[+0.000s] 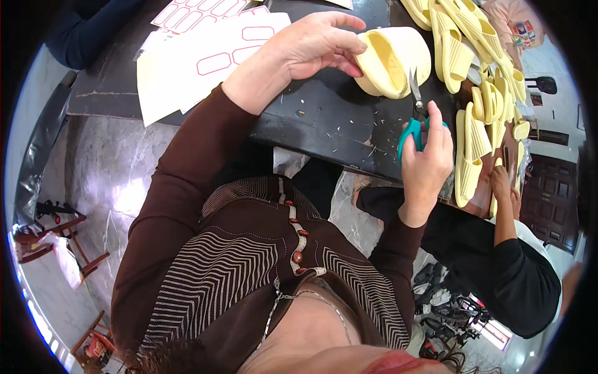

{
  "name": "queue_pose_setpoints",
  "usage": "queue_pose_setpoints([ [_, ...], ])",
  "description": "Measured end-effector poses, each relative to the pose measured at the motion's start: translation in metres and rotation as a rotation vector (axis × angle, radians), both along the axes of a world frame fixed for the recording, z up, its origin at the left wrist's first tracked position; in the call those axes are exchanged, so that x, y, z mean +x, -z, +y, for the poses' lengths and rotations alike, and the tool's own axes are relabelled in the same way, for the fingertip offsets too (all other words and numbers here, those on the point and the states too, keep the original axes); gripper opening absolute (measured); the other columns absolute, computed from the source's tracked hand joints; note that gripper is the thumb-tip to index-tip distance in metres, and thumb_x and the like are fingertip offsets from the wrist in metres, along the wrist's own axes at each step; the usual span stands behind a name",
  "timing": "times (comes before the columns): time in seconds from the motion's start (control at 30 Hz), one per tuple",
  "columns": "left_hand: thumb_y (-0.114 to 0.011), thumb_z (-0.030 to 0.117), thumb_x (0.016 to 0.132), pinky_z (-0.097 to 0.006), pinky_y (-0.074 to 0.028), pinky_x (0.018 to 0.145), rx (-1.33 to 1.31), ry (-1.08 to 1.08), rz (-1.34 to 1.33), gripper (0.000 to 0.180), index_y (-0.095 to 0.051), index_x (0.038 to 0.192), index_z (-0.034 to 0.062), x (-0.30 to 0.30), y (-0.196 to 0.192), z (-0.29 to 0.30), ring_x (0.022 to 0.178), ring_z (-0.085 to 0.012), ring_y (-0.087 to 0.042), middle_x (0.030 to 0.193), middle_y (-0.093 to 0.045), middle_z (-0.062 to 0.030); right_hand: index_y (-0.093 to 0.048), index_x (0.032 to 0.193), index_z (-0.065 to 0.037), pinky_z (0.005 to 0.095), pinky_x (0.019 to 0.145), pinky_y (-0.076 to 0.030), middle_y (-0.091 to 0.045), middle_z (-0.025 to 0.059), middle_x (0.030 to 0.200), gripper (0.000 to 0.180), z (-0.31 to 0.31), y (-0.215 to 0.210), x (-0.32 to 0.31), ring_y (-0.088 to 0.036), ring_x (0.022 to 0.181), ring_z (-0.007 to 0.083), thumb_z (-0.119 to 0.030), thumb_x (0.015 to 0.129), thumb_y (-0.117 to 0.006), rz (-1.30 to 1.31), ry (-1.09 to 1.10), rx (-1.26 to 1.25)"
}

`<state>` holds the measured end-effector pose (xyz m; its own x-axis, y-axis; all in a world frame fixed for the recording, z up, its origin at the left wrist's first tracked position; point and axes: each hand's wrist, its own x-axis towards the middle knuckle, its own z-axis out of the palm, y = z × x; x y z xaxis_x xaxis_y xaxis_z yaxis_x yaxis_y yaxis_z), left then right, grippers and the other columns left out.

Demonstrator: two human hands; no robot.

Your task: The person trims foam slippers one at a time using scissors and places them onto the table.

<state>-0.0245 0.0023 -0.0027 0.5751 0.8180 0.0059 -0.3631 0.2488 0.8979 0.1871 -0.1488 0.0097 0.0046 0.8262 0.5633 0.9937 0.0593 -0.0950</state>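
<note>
My left hand (314, 47) grips a pale yellow slipper (408, 47) at its near left edge, thumb and fingers closed on the rim. The slipper is tilted so that the inside of its foot opening faces me. In my right hand (430, 165) is a pair of scissors (410, 138) with teal handles, the fingers in or around the loops. Their blades point away from me and lie against or just in front of the slipper's right side; whether they touch it I cannot tell.
White sheets with red-outlined labels (215, 62) lie left on the dark table (324, 124), which carries small trimmings. Several yellow slippers (470, 146) are piled along the right. At the right, another person's hand (498, 181) is at a slipper. A wooden stool (62, 234) stands on the floor left.
</note>
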Motion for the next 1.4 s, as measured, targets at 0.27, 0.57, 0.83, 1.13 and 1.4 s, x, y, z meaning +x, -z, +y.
queue_pose_setpoints([
  [0.27,-0.073,0.009,0.084,-0.031,-0.059,0.076,0.012,0.083,-0.057,0.057,-0.046,0.133,-0.0055,0.010,-0.003,-0.013,0.083,-0.0226,-0.070,0.100,-0.065,-0.0158,-0.057,0.130,-0.007,0.0396,0.073,-0.050,-0.058,0.0112,0.089,0.062,-0.010,-0.019,0.008,-0.061,0.084,0.0289,-0.003,0.071,-0.074,-0.245,0.004,0.040],
  [0.57,-0.074,0.008,0.084,-0.030,-0.059,0.074,0.018,0.130,-0.071,0.061,-0.042,0.135,-0.0066,0.016,-0.001,-0.023,0.081,-0.0224,-0.070,0.099,-0.064,-0.0155,-0.056,0.132,-0.008,0.0382,0.070,-0.050,-0.055,0.0086,0.087,0.065,-0.020,-0.028,0.006,-0.058,0.079,0.0263,-0.006,0.069,-0.075,-0.399,0.013,0.035],
  [0.83,-0.071,0.008,0.085,-0.031,-0.059,0.074,-0.005,0.129,-0.072,0.063,-0.038,0.137,-0.0073,0.030,-0.006,-0.029,0.082,-0.0228,-0.069,0.102,-0.064,-0.0168,-0.057,0.132,-0.008,0.0373,0.070,-0.049,-0.056,0.0078,0.088,0.065,-0.027,-0.033,0.015,-0.058,0.079,0.0256,-0.008,0.070,-0.076,-0.454,0.072,0.003],
  [1.13,-0.052,-0.001,0.079,-0.037,-0.058,0.073,-0.212,0.021,0.042,0.059,-0.042,0.137,-0.0040,0.020,0.009,-0.021,0.089,-0.0242,-0.067,0.113,-0.063,-0.0156,-0.058,0.129,-0.007,0.0343,0.063,-0.051,-0.060,0.0096,0.083,0.056,-0.024,0.002,0.058,-0.062,0.071,0.0247,-0.003,0.076,-0.072,0.272,0.028,0.131],
  [1.4,-0.050,-0.002,0.076,-0.039,-0.056,0.068,-0.122,0.000,-0.024,0.057,-0.044,0.133,-0.0043,0.003,-0.036,-0.032,0.084,-0.0256,-0.065,0.111,-0.062,-0.0169,-0.058,0.130,-0.008,0.0303,0.068,-0.050,-0.063,0.0127,0.083,0.054,-0.027,0.061,0.111,-0.060,0.070,0.0214,-0.006,0.079,-0.075,1.010,0.055,0.134],
])
